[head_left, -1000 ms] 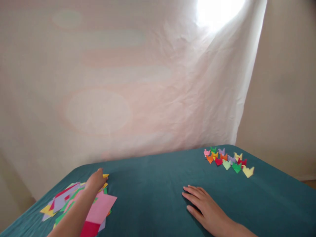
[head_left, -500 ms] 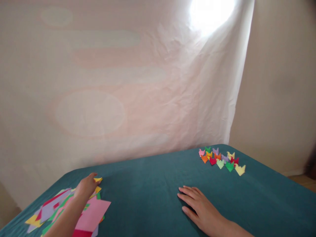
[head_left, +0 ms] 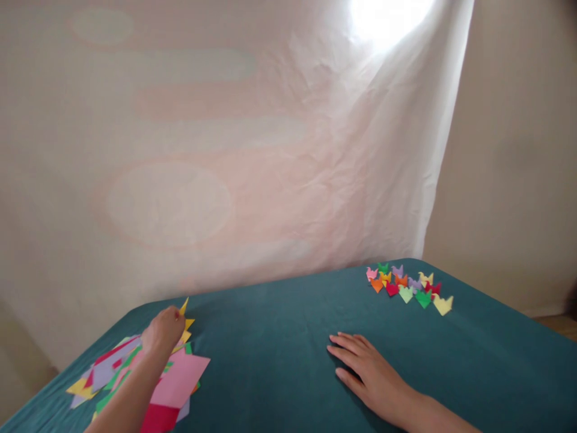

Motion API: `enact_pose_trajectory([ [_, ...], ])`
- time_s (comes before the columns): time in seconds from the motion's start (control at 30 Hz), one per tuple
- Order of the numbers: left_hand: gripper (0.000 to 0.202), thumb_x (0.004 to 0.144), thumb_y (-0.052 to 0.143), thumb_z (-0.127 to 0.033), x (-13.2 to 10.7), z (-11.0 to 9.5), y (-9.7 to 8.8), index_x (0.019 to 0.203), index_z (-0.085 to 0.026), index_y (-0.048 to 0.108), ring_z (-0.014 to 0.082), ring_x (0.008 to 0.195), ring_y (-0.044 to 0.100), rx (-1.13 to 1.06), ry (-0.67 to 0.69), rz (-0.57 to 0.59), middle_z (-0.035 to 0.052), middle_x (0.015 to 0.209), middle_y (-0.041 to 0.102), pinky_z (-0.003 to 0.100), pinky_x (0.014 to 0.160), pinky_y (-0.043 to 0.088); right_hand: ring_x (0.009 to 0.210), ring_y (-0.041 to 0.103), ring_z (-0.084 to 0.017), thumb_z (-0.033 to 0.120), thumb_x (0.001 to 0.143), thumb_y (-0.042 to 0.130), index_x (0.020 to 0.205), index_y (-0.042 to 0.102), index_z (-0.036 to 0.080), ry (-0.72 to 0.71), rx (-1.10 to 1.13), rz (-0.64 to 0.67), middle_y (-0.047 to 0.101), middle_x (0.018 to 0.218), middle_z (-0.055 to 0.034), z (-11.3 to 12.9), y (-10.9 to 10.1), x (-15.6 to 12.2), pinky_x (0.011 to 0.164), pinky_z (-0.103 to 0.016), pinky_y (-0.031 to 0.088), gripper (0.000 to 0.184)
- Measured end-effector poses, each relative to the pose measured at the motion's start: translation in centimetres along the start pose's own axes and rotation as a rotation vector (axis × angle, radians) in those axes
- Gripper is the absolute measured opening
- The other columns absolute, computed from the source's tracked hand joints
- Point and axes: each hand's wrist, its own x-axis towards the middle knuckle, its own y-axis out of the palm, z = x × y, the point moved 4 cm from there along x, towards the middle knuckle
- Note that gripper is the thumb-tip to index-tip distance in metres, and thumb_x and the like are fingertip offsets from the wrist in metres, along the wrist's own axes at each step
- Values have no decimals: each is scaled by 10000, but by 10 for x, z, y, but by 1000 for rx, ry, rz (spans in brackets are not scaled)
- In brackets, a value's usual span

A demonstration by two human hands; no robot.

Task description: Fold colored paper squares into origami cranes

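Observation:
My left hand (head_left: 163,331) is closed at the far edge of a loose pile of coloured paper sheets (head_left: 183,379) on the left of the table. A yellow piece of paper (head_left: 184,307) sticks up from its pinched fingers, its pointed tip upward. Other yellow paper corners (head_left: 189,325) show just beside the hand. My forearm covers part of the pile. My right hand (head_left: 367,376) lies palm down on the green cloth, fingers stretched out and slightly apart, holding nothing.
Several small folded paper birds (head_left: 406,293) in many colours stand in rows at the far right of the table. The green tablecloth (head_left: 270,361) stretches between them and the pile. Behind the table hangs a pale cloth (head_left: 270,180).
My left hand has closed on a yellow piece of paper and lifted its tip off the pile. My right hand stays flat on the table. The view has shifted slightly.

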Motion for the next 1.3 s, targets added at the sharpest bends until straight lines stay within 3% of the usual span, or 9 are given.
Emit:
enact_pose_trajectory([
  [0.17, 353, 873, 282, -329, -15, -19, -31, 988, -110, 534, 383, 900, 588, -103, -100, -157, 217, 953, 621, 409, 665, 424, 1294, 363, -248, 429, 912, 426, 1302, 495, 320, -7, 2, -14, 450, 1395, -24, -3, 4, 0, 1079, -478, 241, 411],
  [0.33, 262, 891, 343, -402, -49, -91, -38, 958, -202, 498, 225, 841, 617, -364, 159, -61, 46, 862, 645, 300, 733, 441, 1292, 365, -253, 424, 911, 432, 1296, 504, 312, -17, -5, -16, 456, 1390, -34, -3, 6, 0, 1075, -491, 243, 408],
  [0.43, 239, 878, 385, -434, -96, -149, -30, 914, -214, 471, 155, 730, 632, -571, 311, 111, -7, 790, 649, 240, 671, 465, 1266, 398, -261, 423, 902, 452, 1274, 533, 289, -14, 59, -52, 498, 1350, -56, -1, 2, 0, 1070, -487, 252, 404],
  [0.53, 204, 812, 524, -371, -156, -204, -16, 885, -207, 426, 139, 679, 615, -1125, 390, 632, -23, 722, 630, 247, 662, 469, 1168, 498, -251, 464, 908, 422, 1204, 597, 239, 50, 278, -147, 587, 1239, -91, 2, -8, 1, 1021, -436, 343, 410],
  [0.63, 165, 746, 582, -245, -202, -235, -6, 842, -192, 460, 116, 571, 561, -1194, 372, 762, -54, 574, 566, 206, 573, 416, 1068, 575, -237, 507, 933, 321, 1185, 602, 202, 166, 687, -154, 643, 1138, -106, 2, -12, 1, 935, -396, 429, 485],
  [0.83, 276, 730, 604, -224, -238, -250, 16, 991, -193, 520, 132, 636, 597, -1222, 361, 717, -20, 669, 631, 221, 602, 418, 803, 630, -220, 496, 765, 621, 899, 694, 150, 220, 832, -4, 704, 850, -63, 0, -4, 4, 735, -318, 481, 378],
  [1.0, 193, 689, 654, -299, -245, -244, 30, 800, -146, 613, 149, 585, 618, -1088, 324, 919, 52, 700, 692, 209, 490, 383, 635, 548, -145, 475, 781, 593, 736, 622, 147, 293, 803, -124, 626, 679, -1, -9, -4, 4, 600, -240, 416, 332],
  [1.17, 279, 750, 594, -417, -240, -237, 35, 696, -145, 566, 120, 446, 581, -1078, 257, 920, 58, 582, 680, 192, 418, 310, 555, 444, -111, 516, 841, 490, 645, 553, 157, 297, 676, -166, 510, 570, 36, -12, -2, 2, 509, -211, 309, 413],
  [1.3, 298, 804, 524, -437, -237, -236, 38, 702, -158, 546, 129, 429, 571, -1050, 258, 901, 50, 544, 657, 200, 402, 302, 580, 476, -119, 450, 825, 547, 693, 585, 155, 288, 678, -129, 543, 611, 29, -12, 0, 3, 542, -217, 353, 326],
])
